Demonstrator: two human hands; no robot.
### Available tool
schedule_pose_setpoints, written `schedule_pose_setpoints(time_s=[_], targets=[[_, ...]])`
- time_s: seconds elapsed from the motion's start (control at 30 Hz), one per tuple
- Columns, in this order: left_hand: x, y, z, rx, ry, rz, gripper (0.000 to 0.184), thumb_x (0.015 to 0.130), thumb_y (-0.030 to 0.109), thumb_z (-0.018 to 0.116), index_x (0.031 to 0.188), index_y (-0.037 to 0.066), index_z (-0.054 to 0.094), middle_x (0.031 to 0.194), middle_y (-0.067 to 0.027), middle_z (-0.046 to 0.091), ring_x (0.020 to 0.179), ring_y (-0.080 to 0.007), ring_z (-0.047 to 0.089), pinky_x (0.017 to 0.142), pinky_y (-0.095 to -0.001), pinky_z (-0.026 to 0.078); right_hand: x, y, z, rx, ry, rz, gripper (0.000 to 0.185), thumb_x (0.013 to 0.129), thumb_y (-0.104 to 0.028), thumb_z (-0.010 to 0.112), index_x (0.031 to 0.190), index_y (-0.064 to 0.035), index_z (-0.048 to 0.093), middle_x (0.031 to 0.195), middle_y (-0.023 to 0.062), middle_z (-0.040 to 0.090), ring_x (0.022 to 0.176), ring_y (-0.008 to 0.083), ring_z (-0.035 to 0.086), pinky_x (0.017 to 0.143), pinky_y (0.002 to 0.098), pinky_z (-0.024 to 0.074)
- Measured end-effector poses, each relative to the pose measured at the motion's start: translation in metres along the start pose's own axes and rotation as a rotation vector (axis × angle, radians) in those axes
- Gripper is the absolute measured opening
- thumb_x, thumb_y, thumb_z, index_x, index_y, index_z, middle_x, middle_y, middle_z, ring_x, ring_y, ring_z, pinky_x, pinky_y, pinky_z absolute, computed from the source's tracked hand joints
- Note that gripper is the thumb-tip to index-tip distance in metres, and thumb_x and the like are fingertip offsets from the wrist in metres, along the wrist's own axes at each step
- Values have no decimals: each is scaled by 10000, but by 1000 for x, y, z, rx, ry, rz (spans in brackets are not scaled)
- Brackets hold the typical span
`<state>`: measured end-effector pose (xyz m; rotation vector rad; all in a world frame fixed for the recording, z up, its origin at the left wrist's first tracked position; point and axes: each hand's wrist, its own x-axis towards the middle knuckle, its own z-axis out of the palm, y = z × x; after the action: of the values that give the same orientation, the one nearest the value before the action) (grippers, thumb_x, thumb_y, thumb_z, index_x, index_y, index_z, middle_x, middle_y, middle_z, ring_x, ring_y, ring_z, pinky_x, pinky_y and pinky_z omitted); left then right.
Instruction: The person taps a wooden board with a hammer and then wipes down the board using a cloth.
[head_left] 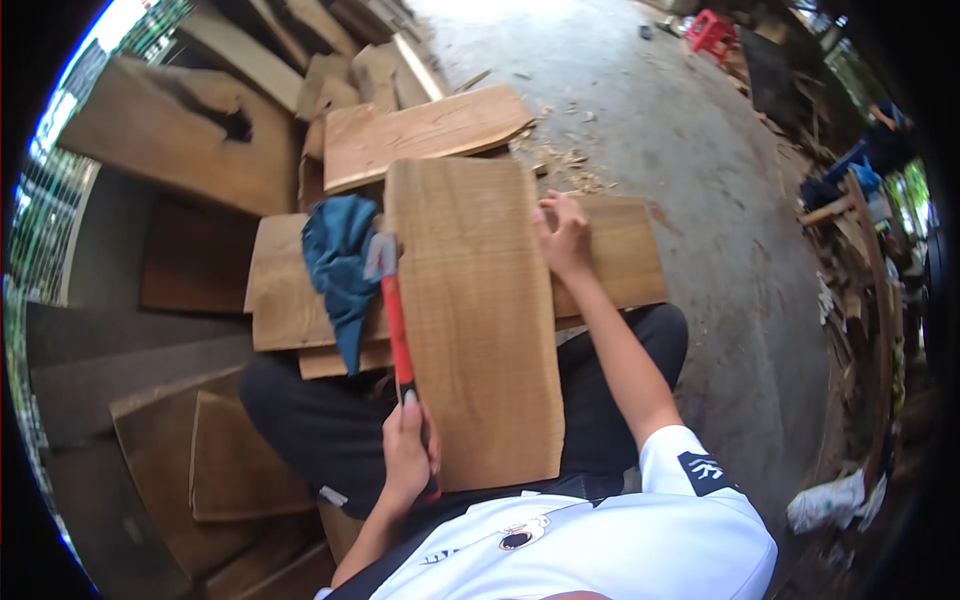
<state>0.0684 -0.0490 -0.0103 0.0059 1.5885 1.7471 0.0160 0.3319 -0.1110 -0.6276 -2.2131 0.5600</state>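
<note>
A long wooden board [475, 330] lies lengthwise in front of me, its near end against my shirt and its far part over other boards. My left hand [408, 445] is closed around the dark grip of a hammer [396, 320] with a red handle, held along the board's left edge. The hammer's grey metal head [381, 257] points away from me and is slightly blurred. With curled fingers my right hand [566, 232] grips the board's right edge near its far end. A crumpled blue cloth [342, 265] rests just left of the hammer head.
Under the long board, a crosswise board [615, 250] sticks out to the right. More boards are stacked ahead [430, 130] and to the left [190, 140]. Wood shavings [575, 170] litter the concrete floor [740, 330]. A red stool [710, 35] stands far off, and a white bag [828, 502] lies at right.
</note>
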Motion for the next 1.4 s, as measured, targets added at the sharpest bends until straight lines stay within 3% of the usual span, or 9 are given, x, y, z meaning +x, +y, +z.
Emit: schedule_pose_setpoints(time_s=[0.1, 0.33, 0.53, 0.67, 0.83, 0.93, 1.23, 1.3, 1.4], targets=[[18, -1, -5, 49, -24, -98, 480, 1085, 486, 365, 836, 85, 451, 486, -6, 414, 341, -96, 392, 328, -251, 328, 0, 3, -4, -12, -15, -19, 210, 897, -225, 673, 959, -31, 722, 1207, 203, 686, 1205, 369, 603, 1058, 479, 427], [28, 29, 10, 79, -27, 46, 482, 1081, 497, 376, 853, 81, 462, 488, 0, 416, 348, -92, 405, 336, -241, 340, -3, 0, -3, -8, -32, -4, 191, 886, -197, 673, 953, -27, 728, 1227, 195, 683, 1214, 375, 598, 1076, 470, 418], [67, 48, 16, -90, -63, -131, 493, 1070, 529, 382, 876, 81, 456, 495, -15, 413, 332, -118, 402, 316, -265, 340, -4, -7, -5, -3, -33, 34, 213, 894, -210, 664, 985, -26, 721, 1238, 193, 674, 1226, 375, 588, 1083, 475, 409], [70, 28, 20, -37, -63, 64, 481, 1074, 512, 386, 874, 79, 451, 500, -9, 406, 334, -114, 404, 319, -274, 341, -4, -6, -5, -8, -20, 26, 206, 894, -209, 664, 967, -24, 719, 1230, 194, 677, 1217, 374, 593, 1078, 480, 413], [80, 31, 19, -44, -77, -90, 452, 1082, 489, 370, 868, 99, 445, 491, -6, 391, 323, -117, 378, 307, -266, 322, -5, -6, -8, -19, -56, 70, 196, 904, -204, 646, 958, -33, 725, 1241, 191, 677, 1250, 361, 576, 1102, 483, 390], [73, 29, 31, 1, -35, -8, 431, 1085, 475, 374, 876, 105, 448, 483, 0, 383, 314, -116, 367, 297, -265, 320, -9, -9, -5, -9, -11, 66, 194, 893, -205, 654, 943, -30, 719, 1236, 190, 675, 1237, 363, 581, 1084, 482, 400], [85, 35, 34, -55, -154, -110, 442, 1069, 514, 390, 943, 94, 448, 504, -15, 403, 330, -119, 382, 310, -268, 336, -10, -8, -6, 22, 30, 35, 168, 869, -196, 668, 906, -34, 694, 1188, 183, 679, 1190, 369, 597, 1054, 480, 416], [78, 32, 38, 122, -108, 61, 425, 1075, 493, 388, 938, 96, 448, 511, -12, 403, 334, -111, 382, 312, -262, 331, -7, -8, -5, 31, 33, 26, 166, 869, -196, 668, 901, -35, 692, 1186, 181, 679, 1188, 369, 597, 1056, 480, 415], [80, 26, 42, 48, -123, -24, 414, 1079, 470, 392, 919, 92, 446, 515, -8, 410, 334, -108, 383, 310, -260, 326, -9, -11, -6, 35, 33, 24, 163, 870, -191, 665, 897, -32, 691, 1178, 180, 680, 1180, 368, 600, 1057, 479, 416]])
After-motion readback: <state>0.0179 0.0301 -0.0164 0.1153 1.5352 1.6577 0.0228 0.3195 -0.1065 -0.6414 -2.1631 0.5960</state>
